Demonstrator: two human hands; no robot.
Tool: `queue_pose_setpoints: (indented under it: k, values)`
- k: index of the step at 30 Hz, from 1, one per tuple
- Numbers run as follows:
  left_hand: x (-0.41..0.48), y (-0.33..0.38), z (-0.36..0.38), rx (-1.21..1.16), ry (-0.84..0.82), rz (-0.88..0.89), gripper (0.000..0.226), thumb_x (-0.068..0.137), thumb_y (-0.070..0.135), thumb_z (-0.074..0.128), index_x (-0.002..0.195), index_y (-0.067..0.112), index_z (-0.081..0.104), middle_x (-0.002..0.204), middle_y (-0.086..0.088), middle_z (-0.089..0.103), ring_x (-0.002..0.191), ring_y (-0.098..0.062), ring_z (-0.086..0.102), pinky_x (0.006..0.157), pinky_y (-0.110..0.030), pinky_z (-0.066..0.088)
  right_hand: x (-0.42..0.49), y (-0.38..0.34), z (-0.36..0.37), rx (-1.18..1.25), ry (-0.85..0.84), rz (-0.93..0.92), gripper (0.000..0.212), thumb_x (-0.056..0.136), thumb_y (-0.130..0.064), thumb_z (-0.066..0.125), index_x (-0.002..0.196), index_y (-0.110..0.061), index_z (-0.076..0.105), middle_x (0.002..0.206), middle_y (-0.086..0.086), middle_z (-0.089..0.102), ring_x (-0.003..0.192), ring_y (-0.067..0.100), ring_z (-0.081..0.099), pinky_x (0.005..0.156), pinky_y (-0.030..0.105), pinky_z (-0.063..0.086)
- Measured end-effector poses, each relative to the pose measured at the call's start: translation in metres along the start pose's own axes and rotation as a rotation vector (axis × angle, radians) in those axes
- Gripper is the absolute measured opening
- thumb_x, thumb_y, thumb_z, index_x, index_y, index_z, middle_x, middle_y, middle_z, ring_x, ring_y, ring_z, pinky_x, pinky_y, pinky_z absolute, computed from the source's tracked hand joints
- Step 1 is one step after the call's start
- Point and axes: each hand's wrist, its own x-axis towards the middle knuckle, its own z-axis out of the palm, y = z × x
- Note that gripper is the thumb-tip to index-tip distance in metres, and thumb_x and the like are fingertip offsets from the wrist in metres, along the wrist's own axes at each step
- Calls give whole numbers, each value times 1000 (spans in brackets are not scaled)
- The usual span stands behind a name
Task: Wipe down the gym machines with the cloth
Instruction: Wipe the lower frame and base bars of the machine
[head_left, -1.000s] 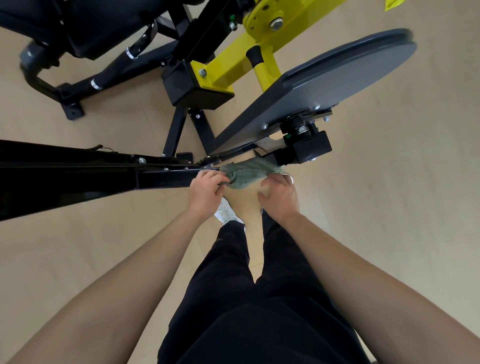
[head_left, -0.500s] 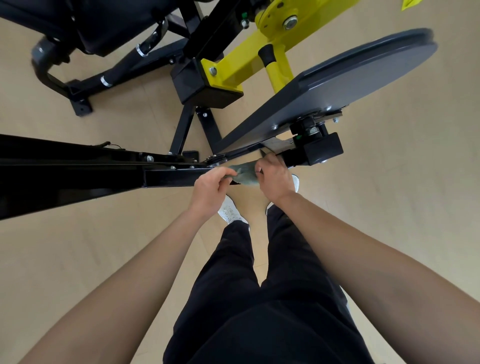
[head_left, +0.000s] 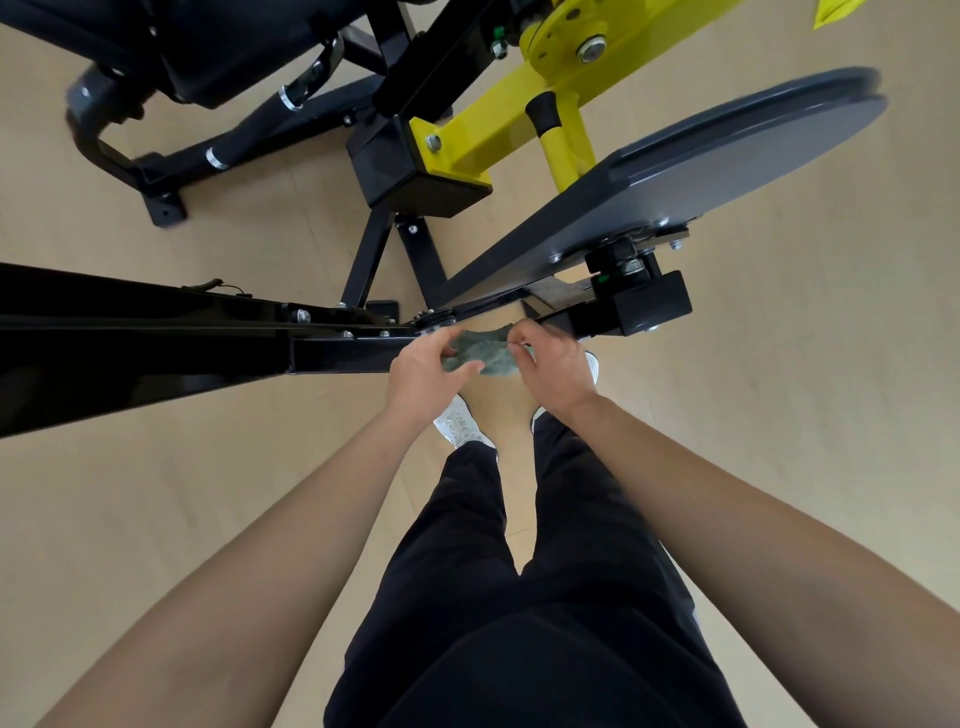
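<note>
A small grey-green cloth (head_left: 483, 352) is bunched between my two hands, just in front of the black frame bar (head_left: 208, 358) of the gym machine. My left hand (head_left: 426, 371) pinches the cloth's left side with thumb and fingers. My right hand (head_left: 553, 371) grips its right side with curled fingers. Both hands sit below the big grey footplate (head_left: 701, 176) and beside the black end block (head_left: 649, 304). Most of the cloth is hidden by my fingers.
The machine's yellow arm (head_left: 498, 119) and black seat base (head_left: 218, 52) stand further back. A black floor foot (head_left: 163, 210) is at the left. My black trousers and white shoes (head_left: 462, 423) are below the hands on a pale wood floor (head_left: 805, 415).
The cloth lay spread under the bar with my right hand below it; my right hand rose to the cloth and both hands have gathered it into a small bunch.
</note>
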Motion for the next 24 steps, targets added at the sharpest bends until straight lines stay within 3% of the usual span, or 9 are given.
queue_pose_setpoints:
  k: [2, 5, 10, 15, 19, 24]
  values:
    - [6, 3, 4, 104, -1, 34, 37, 86, 43, 75, 120, 30, 72, 99, 7, 61, 97, -17, 61, 78, -28, 42, -3, -4, -5, 36, 13, -17, 4, 96, -10, 61, 97, -6, 63, 83, 9, 66, 78, 29, 61, 69, 46, 52]
    - [8, 8, 3, 81, 35, 32, 22, 88, 36, 74, 107, 24, 78, 98, 3, 64, 100, -21, 61, 79, -31, 44, -4, -8, -16, 88, -25, 4, 5, 98, -14, 60, 101, -9, 60, 87, 5, 68, 81, 25, 64, 73, 43, 54]
    - [-3, 16, -22, 33, 258, 148, 12, 84, 28, 81, 94, 26, 75, 90, 21, 62, 99, -16, 57, 82, -37, 47, 8, -10, -48, 94, -162, 13, 28, 89, -16, 74, 116, -10, 69, 98, 8, 68, 90, 20, 62, 88, 36, 51]
    - [-10, 16, -33, -20, 371, 396, 15, 83, 6, 78, 94, 11, 70, 100, 3, 71, 90, -17, 59, 76, -28, 48, 11, -19, -68, 63, 7, -173, 8, 82, -1, 76, 89, -4, 72, 89, 7, 64, 78, 14, 58, 75, 31, 52]
    - [-19, -9, -16, 58, 279, 443, 17, 79, -2, 78, 89, 6, 69, 98, -3, 70, 90, -25, 63, 75, -33, 51, -9, -12, -47, -25, -12, -283, 11, 78, 8, 71, 81, -2, 69, 82, 8, 61, 76, 27, 60, 66, 38, 51]
    - [-17, -34, 2, 238, 132, 433, 21, 70, 4, 88, 83, 8, 71, 104, -7, 72, 99, -34, 64, 77, -44, 55, -26, 14, -8, -101, -175, -172, 10, 81, 8, 68, 84, 0, 71, 88, 15, 65, 86, 38, 61, 72, 43, 52]
